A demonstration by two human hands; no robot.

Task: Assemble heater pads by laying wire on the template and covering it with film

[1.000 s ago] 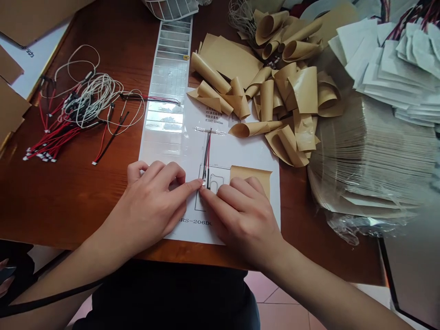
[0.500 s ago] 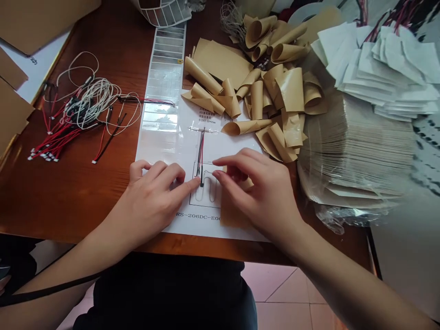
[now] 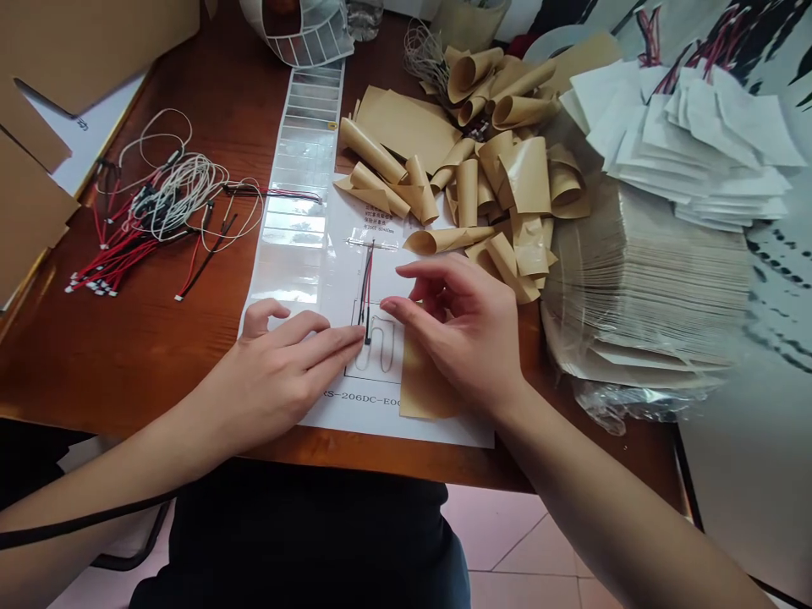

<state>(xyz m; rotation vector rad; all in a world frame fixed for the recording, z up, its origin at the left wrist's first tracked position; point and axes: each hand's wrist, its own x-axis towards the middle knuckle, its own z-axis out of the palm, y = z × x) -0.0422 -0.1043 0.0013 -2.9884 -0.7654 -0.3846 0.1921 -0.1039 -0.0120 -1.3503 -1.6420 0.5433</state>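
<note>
While left hand [image 3: 276,368] presses wires [image 3: 369,288], fingers outstretched, right hand [image 3: 469,326] has lifted off — fingers parted, seemingly empty — leaving left steadying alone.

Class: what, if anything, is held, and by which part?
The left hand touches the wires near their lower end; whether it pinches them cannot be told. The open right hand shows nothing held.
</note>
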